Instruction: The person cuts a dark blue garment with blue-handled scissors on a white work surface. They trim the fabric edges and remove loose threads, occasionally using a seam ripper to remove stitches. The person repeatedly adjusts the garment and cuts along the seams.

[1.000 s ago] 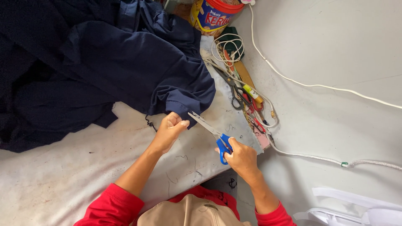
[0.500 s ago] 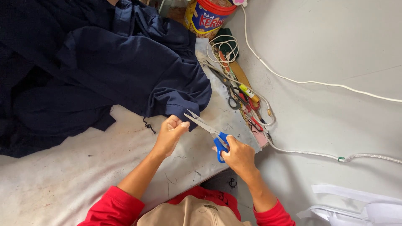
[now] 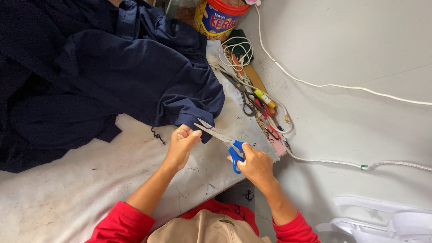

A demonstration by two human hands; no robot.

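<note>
Red sleeves frame my view, and from them my two hands reach out over the worn, whitish cloth-covered tabletop (image 3: 67, 198). My right hand (image 3: 255, 164) is clenched through the blue plastic handles of the steel-bladed scissors (image 3: 220, 137) near the tabletop's right edge, blades parted and pointing left. My left hand (image 3: 182, 144) pinches the hem of the dark navy fabric garment (image 3: 135, 76), just at the blade tips. That garment lies heaped across the far left part of the tabletop. Along the right edge sits a jumble of black-handled scissors (image 3: 245, 96), pens and coiled white cord (image 3: 236, 49). At the far edge stands a blue and yellow round tin with a red lid (image 3: 220, 18).
</note>
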